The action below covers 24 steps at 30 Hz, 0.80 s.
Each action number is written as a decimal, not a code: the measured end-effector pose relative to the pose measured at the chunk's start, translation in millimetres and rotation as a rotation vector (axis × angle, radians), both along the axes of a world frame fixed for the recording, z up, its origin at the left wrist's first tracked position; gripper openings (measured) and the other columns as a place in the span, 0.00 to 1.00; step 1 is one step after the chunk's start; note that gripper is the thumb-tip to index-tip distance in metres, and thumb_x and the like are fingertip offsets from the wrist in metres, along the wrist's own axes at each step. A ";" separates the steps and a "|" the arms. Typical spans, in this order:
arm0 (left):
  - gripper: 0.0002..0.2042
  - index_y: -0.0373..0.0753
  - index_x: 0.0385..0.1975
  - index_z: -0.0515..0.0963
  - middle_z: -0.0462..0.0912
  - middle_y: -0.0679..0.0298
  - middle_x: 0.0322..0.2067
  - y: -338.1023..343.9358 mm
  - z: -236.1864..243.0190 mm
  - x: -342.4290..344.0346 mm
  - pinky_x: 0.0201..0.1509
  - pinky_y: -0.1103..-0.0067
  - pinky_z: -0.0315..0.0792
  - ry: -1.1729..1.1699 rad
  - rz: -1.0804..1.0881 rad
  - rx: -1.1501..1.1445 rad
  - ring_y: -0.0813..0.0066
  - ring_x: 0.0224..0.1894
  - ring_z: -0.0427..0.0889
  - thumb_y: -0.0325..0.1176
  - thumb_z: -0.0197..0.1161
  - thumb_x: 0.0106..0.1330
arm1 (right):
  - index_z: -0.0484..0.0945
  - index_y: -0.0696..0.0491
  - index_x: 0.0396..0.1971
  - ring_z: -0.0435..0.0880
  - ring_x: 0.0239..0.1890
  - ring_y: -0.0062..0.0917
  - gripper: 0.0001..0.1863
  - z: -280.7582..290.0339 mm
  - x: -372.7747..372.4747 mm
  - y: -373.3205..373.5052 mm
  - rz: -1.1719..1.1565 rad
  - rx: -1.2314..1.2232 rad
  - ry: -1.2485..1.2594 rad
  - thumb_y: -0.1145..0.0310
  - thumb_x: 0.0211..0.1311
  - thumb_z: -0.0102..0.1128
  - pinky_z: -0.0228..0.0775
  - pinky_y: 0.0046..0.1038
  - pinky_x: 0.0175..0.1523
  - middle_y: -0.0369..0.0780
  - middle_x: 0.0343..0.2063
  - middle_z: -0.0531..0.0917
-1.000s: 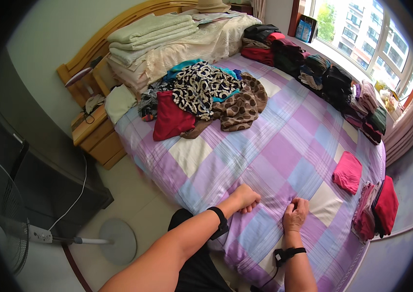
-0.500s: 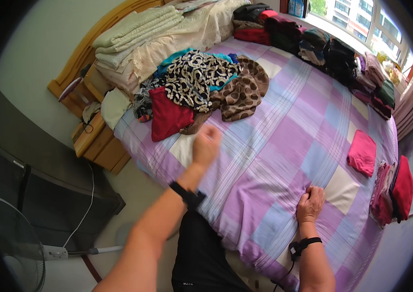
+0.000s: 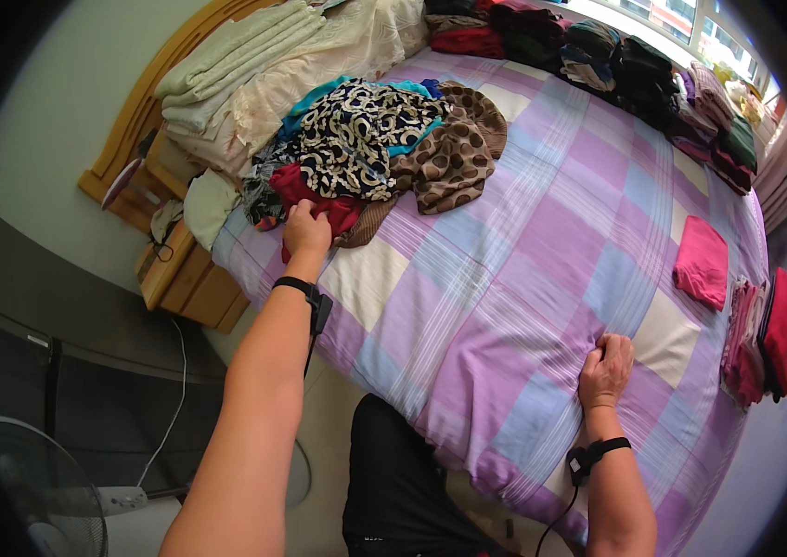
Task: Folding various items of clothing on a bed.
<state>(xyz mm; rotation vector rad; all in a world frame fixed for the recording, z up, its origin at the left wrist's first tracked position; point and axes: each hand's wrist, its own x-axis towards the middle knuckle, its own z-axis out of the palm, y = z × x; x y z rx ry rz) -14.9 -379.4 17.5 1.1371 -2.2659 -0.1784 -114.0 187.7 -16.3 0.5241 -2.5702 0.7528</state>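
Observation:
My left hand (image 3: 308, 232) is closed on the red garment (image 3: 345, 212) at the near side of a clothes pile, and the cloth bunches up around its fingers. Partly over this garment lies a black-and-cream patterned garment (image 3: 356, 135). A brown spotted garment (image 3: 449, 172) spreads along the pile's right side, with turquoise cloth (image 3: 296, 116) showing underneath. My right hand (image 3: 605, 371) rests as a fist on the checked purple-and-blue bedsheet (image 3: 523, 269), its knuckles pressing down; no object shows in it. Bands circle both wrists.
Folded clothes (image 3: 639, 79) line the bed's window side. A folded pink garment (image 3: 701, 262) and a small stack (image 3: 746, 339) lie at the right edge. Folded quilts (image 3: 236, 65) sit by the wooden headboard (image 3: 115, 158). A fan (image 3: 36, 483) stands lower left.
My left hand has moved left and away from me onto the red garment and gripped it, crumpling it. My right fist stays on the sheet. The whole view has shifted slightly.

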 end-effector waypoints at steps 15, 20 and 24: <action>0.25 0.36 0.67 0.69 0.76 0.54 0.63 148.0 125.0 96.0 0.70 0.61 0.70 1.018 -0.760 1.216 0.58 0.62 0.78 0.42 0.54 0.74 | 0.74 0.51 0.31 0.75 0.40 0.41 0.05 0.6 -5.4 5.9 -0.017 -0.029 0.018 0.73 0.53 0.55 0.67 0.40 0.49 0.43 0.33 0.75; 0.24 0.36 0.67 0.68 0.75 0.53 0.65 218.9 110.0 63.5 0.71 0.61 0.70 1.105 -0.901 1.217 0.56 0.63 0.77 0.42 0.48 0.76 | 0.74 0.49 0.30 0.75 0.40 0.40 0.05 -0.7 -5.8 13.8 0.003 -0.053 -0.012 0.71 0.52 0.56 0.66 0.41 0.48 0.42 0.32 0.75; 0.24 0.36 0.67 0.69 0.75 0.53 0.64 287.0 88.9 37.6 0.71 0.62 0.70 1.259 -1.006 1.609 0.56 0.63 0.78 0.41 0.45 0.77 | 0.80 0.51 0.31 0.76 0.41 0.39 0.06 1.4 -2.1 18.4 0.127 -0.196 -0.094 0.68 0.53 0.59 0.68 0.38 0.51 0.42 0.33 0.77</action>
